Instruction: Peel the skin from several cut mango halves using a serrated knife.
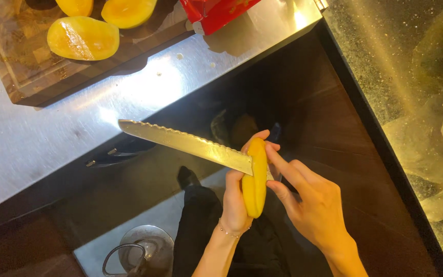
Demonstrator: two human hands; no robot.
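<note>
Held upright in left hand (236,205): peeled yellow mango piece, oblong (255,177), fingers wrapped round its back, closed on it. Right hand (311,202) gripped long serrated steel knife (185,143) at handle end, handle itself hidden behind fruit; index finger stretched along mango's top, rest curled. Blade ran up-left from fruit, tip over edge of brushed steel surface (129,102). Looked like mid-cut, slicing flesh off in hand, away from the board. Next move, as a judgement: needs slow, controlled draw of blade w/ left fingers kept behind the edge, since teeth sat touching fruit right by thumb.

Work held out in front of surface's edge, above dark floor (308,92); open room on all sides there. Blade tip near surface rim, so little slack to the left. On surface, well apart: dark wooden chopping board (21,72) w/ three more peeled mango halves (83,38), red carton (214,13) beside. Round steel bin lid (147,246) below.
</note>
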